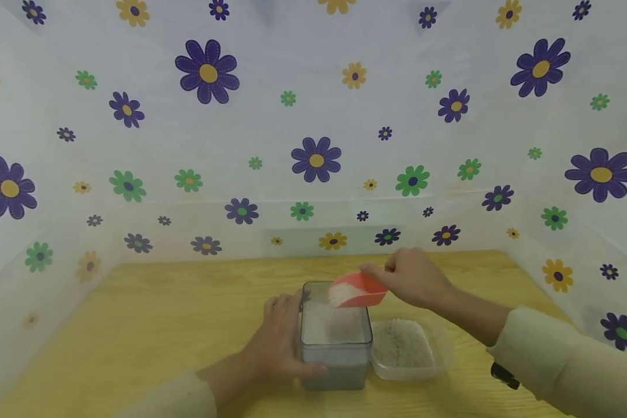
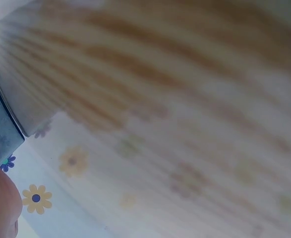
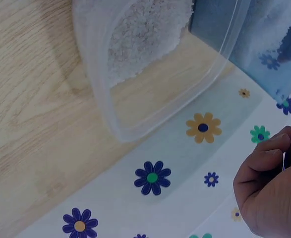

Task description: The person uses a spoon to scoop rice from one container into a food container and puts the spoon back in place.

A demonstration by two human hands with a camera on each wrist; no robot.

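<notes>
Head view: coral scoop [image 1: 370, 298] tipped over the square container [image 1: 337, 374]

Step in hand, as we judge it: pouring white grains [image 1: 339, 294] from the scoop into the container. We see the right hand [image 1: 417, 277] clamped on the scoop's handle, the scoop's mouth facing left above the rear right of the opening. Whether scoop and rim touch, we cannot tell. The left hand [image 1: 279, 342] is wrapped round the container's left side, thumb across the near wall. The tub [image 1: 404, 374], holding more grains, stands just beside the container's right on the table [image 1: 188, 313]. Left wrist view is mostly streaked; we read little from it.

Handling notes, our judgement: we would bring the mouth further left, well inside the rim, before steepening the tilt, and pour low and slowly so grains do not bounce out. The left hand should only steady the walls, not squeeze or drag them.
</notes>
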